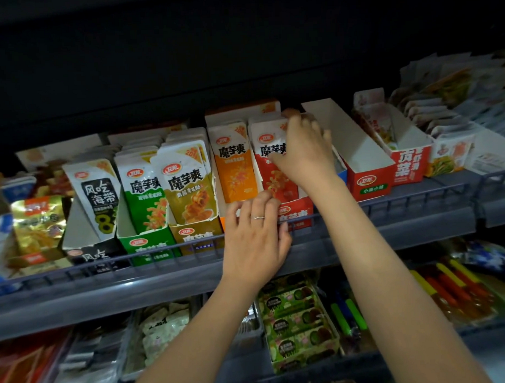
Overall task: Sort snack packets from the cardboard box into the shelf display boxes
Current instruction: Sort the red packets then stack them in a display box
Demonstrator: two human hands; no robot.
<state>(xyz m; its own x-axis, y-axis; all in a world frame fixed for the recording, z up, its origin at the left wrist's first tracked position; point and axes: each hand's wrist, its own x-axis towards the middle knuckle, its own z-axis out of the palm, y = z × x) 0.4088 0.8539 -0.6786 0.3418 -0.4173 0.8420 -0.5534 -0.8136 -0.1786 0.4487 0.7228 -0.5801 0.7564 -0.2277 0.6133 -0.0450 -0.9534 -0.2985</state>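
Right hand reaches over the row of red snack packets, which stand upright in the red display box on the upper shelf; thumb lies on the front packet's face, fingers are curled over the top edges, grasping the packets. Left hand, a ring on one finger, rests at the shelf's front rail; its fingers are relaxed, touching the front wall of that box and grasping nothing. Orange snack packets stand in the box just beside, to the left; an open red carton stands to the right.
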